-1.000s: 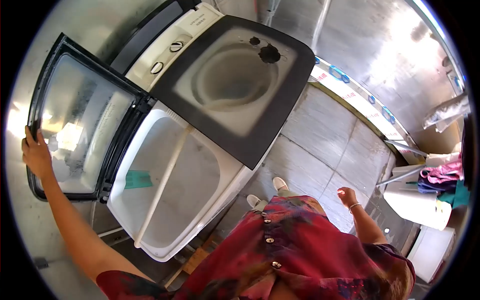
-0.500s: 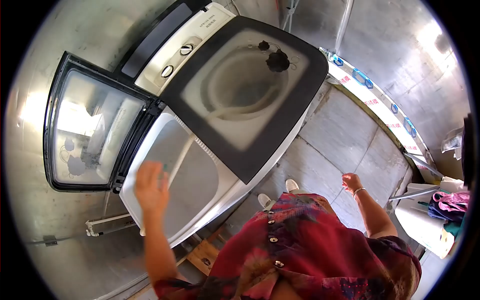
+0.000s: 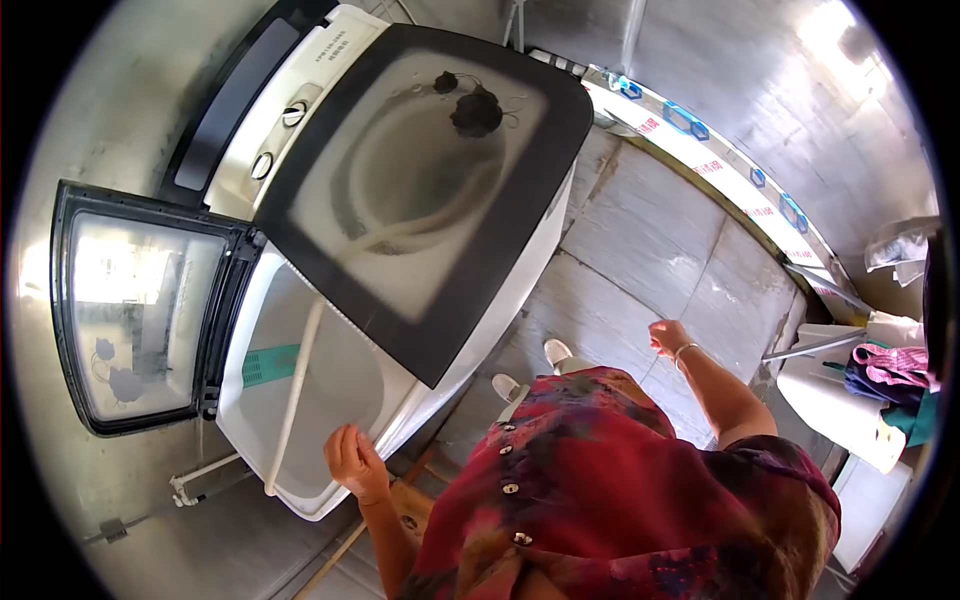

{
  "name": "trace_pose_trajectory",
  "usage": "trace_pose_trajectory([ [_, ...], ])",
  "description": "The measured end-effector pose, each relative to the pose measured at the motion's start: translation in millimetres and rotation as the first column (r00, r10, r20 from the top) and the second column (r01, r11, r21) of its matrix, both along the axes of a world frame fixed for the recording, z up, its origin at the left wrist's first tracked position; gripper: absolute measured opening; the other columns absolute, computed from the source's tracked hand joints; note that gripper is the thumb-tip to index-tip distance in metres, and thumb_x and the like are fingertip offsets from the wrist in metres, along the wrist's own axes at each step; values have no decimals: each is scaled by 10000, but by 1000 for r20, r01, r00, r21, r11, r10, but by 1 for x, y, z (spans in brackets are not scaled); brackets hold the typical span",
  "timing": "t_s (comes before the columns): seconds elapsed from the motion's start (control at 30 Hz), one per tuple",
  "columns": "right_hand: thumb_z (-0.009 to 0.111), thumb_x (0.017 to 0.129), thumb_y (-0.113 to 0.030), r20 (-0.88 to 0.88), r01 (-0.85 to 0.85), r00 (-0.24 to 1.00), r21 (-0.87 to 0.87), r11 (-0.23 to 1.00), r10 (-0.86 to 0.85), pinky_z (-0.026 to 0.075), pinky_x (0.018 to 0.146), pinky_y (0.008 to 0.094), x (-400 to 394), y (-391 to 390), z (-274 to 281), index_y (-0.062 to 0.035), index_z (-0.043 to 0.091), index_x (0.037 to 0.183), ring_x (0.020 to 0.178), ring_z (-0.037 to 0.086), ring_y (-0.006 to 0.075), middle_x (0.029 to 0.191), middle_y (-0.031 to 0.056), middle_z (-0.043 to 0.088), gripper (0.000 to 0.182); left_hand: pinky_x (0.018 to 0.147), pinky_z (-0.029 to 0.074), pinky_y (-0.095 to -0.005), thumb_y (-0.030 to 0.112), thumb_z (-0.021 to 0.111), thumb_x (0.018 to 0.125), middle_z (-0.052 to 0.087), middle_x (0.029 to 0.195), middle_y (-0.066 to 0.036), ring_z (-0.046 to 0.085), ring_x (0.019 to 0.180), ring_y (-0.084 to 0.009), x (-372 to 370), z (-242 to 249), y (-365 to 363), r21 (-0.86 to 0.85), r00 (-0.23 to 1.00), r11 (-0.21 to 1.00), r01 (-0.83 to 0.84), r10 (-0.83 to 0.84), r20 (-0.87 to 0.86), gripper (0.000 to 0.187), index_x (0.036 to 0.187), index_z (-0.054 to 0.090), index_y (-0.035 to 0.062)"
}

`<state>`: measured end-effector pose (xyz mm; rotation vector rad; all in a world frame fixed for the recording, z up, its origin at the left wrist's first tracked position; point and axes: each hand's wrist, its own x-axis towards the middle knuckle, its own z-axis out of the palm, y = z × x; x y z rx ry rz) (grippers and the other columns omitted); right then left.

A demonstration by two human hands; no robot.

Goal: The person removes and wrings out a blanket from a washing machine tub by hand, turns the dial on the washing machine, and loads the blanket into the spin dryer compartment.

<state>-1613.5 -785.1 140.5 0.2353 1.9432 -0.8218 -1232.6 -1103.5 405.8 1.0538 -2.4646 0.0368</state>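
My left hand (image 3: 355, 465) hangs at the near rim of the washing machine's uncovered tub (image 3: 345, 375), fingers loosely bent, thumb apart, nothing in them. A pale hose (image 3: 296, 395) lies across this tub from under the shut lid to the lower rim. Inside on the tub's wall shows a green slotted panel (image 3: 270, 366). The tub's black-framed lid (image 3: 140, 310) stands raised against the metal wall. Beside it, the larger lid (image 3: 345, 300) with a clear window lies shut. My right hand (image 3: 668, 338) hangs over the floor with its fingers curled in, empty, a bracelet at the wrist.
Two knobs (image 3: 277, 140) sit on the machine's control panel. Grey tiles (image 3: 625, 260) cover the floor right of it. A low ledge with printed film (image 3: 700, 165) runs along the far wall. At right, clothes (image 3: 893, 375) lie on a white container (image 3: 825, 385). A wooden piece (image 3: 412, 505) stands below my left arm.
My left hand has drawn back from over the tub to its near rim, uncovering the green panel. The view has shifted, so the machine sits further left. My right hand still hangs curled.
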Motion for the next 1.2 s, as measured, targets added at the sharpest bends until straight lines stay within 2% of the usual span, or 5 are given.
trace_pose_trajectory([
  [0.13, 506, 776, -173, -14, -52, 999, -67, 996, 52, 440, 460, 249, 0, -15, 19, -66, 575, 798, 553, 528, 105, 626, 11, 531, 129, 652, 429, -369, 43, 487, 772, 549, 836, -133, 511, 756, -298, -1, -7, -1, -30, 996, 998, -57, 55, -65, 100, 808, 561, -15],
  [0.2, 502, 783, -164, -12, -38, 999, -76, 996, 37, 440, 457, 248, 2, -13, 19, -59, 578, 833, 556, 530, 103, 625, 12, 534, 139, 649, 429, -370, 53, 478, 787, 550, 835, -134, 511, 751, -298, -1, -10, -2, -52, 993, 995, -83, 78, -91, 111, 806, 561, -18],
  [0.37, 527, 734, -154, -20, 19, 1000, -43, 999, -19, 446, 442, 264, 10, 14, -3, -65, 595, 836, 550, 552, 128, 637, 45, 560, 151, 649, 431, -374, 70, 472, 800, 555, 828, -141, 513, 746, -303, -3, -11, -1, -147, 999, 989, -23, 19, -29, 129, 798, 556, -27],
  [0.67, 516, 759, -139, -19, 183, 983, 7, 983, -183, 468, 468, 294, 31, 70, -13, -69, 583, 850, 581, 568, 145, 684, 50, 569, 133, 667, 439, -376, 74, 473, 800, 563, 837, -139, 521, 761, -305, 0, -15, -1, -193, 1000, 981, -17, 11, -29, 132, 800, 562, -22],
  [1.2, 527, 744, -134, -92, 116, 989, 33, 993, -113, 450, 440, 290, 137, 131, 18, -73, 589, 763, 548, 560, 150, 629, 50, 549, 88, 656, 456, -329, 71, 498, 769, 562, 792, -97, 534, 748, -264, 16, -16, 3, -322, 975, 927, 191, -218, -48, 91, 743, 559, 8],
])
